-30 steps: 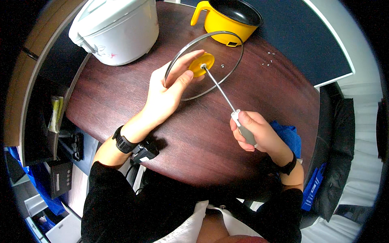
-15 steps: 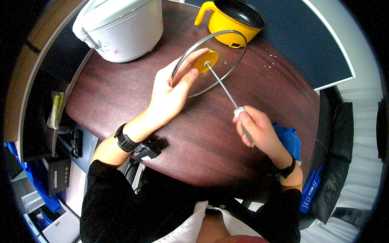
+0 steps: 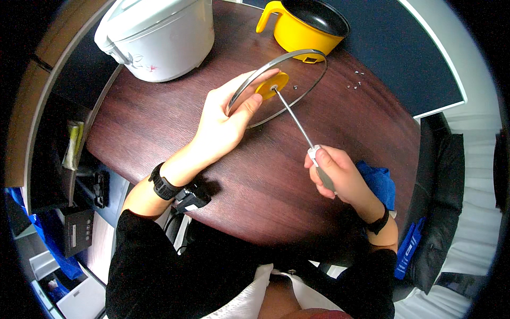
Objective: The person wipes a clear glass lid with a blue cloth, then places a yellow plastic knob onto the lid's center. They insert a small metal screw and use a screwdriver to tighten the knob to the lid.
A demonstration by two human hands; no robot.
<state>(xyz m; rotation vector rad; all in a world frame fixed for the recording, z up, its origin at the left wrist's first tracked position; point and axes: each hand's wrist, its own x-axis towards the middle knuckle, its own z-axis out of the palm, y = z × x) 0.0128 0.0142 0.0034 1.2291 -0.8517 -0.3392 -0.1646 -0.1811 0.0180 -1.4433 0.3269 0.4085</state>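
Note:
My left hand (image 3: 224, 114) grips a round glass pot lid (image 3: 314, 86) with a metal rim, held tilted above the table. Its thumb and fingers pinch near the yellow knob (image 3: 272, 85) at the lid's centre; some fingers lie behind the glass. In my right hand (image 3: 338, 171) is a screwdriver (image 3: 293, 115) with a grey and white handle. The fingers wrap round that handle, and the long metal shaft points up and left. Its tip meets the middle of the yellow knob, where the screw is too small to make out.
A yellow electric pot (image 3: 303, 33) with a dark inside stands at the back. The white rice cooker (image 3: 164, 45) is at the back left. Small bits (image 3: 357, 81) lie right of the lid. A blue cloth (image 3: 378, 183) and a black device (image 3: 193, 197) rest near the front edge.
The lid has tipped slightly and its upper rim sits a little lower. Both hands have shifted slightly, and the screwdriver stays against the knob.

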